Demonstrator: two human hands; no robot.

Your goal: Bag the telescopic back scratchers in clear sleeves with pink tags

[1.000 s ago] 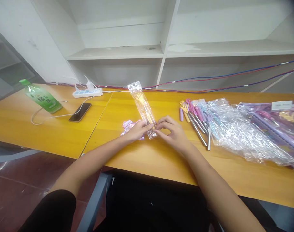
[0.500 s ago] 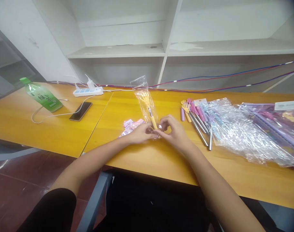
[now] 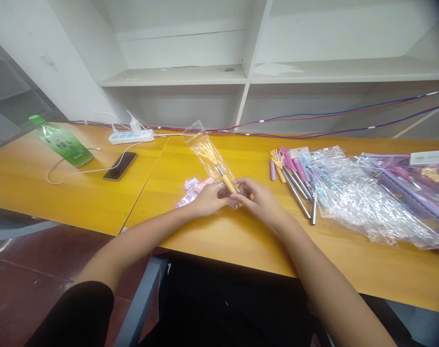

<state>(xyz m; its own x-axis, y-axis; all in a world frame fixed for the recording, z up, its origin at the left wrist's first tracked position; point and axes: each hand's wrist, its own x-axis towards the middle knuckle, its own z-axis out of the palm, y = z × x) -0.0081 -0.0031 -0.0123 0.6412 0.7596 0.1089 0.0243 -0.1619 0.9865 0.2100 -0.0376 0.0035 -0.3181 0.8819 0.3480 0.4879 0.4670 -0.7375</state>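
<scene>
A yellow back scratcher [image 3: 224, 177] with a hand-shaped head lies inside a clear plastic bag [image 3: 197, 136], tilted with its head up and to the left. My left hand [image 3: 212, 198] grips the lower end of the bagged scratcher from the left. On the other side, my right hand [image 3: 254, 196] pinches the same end, thumb and fingers curled at the handle. Small pink and purple printed packets or cards [image 3: 192, 190] lie partly hidden behind my left hand. To the right sits a group of loose back scratchers [image 3: 295, 176] in yellow, pink, blue and purple.
A pile of clear plastic bags [image 3: 360, 202] and purple packaging [image 3: 403, 183] cover the right of the table. At left are a green tea bottle [image 3: 65, 144], a phone [image 3: 120, 166] on a cable and a power strip [image 3: 131, 138]. Shelves stand behind.
The bagged back scratcher has tilted further left, its head and the bag's top swinging left and slightly down. My right fingers have closed in nearer the handle.
</scene>
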